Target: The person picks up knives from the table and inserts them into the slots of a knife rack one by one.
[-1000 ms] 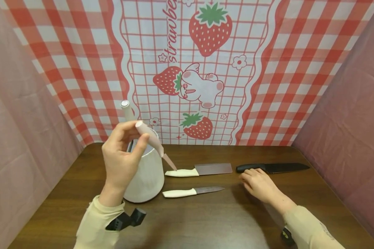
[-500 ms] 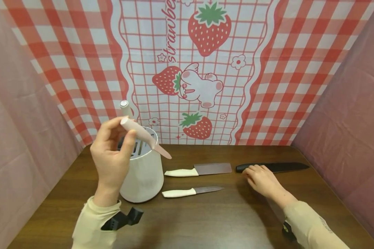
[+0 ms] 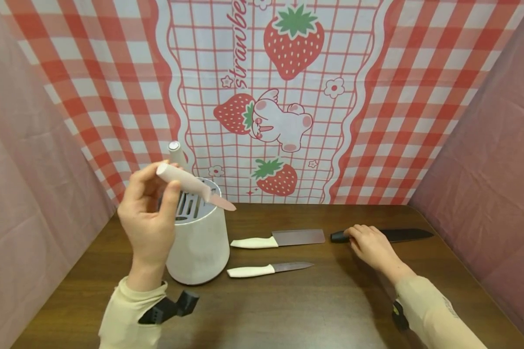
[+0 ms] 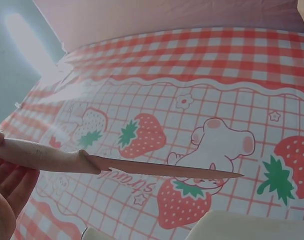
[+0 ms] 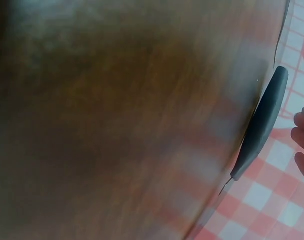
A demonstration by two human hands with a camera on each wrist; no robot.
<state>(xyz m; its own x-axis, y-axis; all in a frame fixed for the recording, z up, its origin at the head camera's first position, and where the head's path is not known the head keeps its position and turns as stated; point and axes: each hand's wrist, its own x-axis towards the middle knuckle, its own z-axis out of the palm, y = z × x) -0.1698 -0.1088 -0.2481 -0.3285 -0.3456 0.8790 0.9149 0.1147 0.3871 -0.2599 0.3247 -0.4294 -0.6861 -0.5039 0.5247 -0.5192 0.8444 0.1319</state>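
Observation:
My left hand point(image 3: 147, 225) pinches a small knife by its pale pink handle point(image 3: 185, 182), between thumb and fingers. Its pink blade point(image 4: 166, 170) points right and slightly down, in front of the slotted top of a white knife block point(image 3: 201, 254). Over at the right, my right hand point(image 3: 372, 247) hovers by a black knife point(image 3: 408, 235) lying on the table, overlapping its handle in the head view. From the right wrist, that black handle point(image 5: 264, 122) shows with the fingertips point(image 5: 302, 139) apart from it, holding nothing.
A white-handled cleaver point(image 3: 299, 236) and a smaller white-handled knife point(image 3: 251, 271) lie between the block and my right hand. Another white handle point(image 3: 174, 151) stands up behind my left hand. A strawberry-print cloth point(image 3: 288, 121) hangs at the table's back edge.
My left hand has moved left with the pink knife, whose blade has tilted from steeply down to flatter. The block's slots have come into view. My right hand has shifted slightly right along the black knife.

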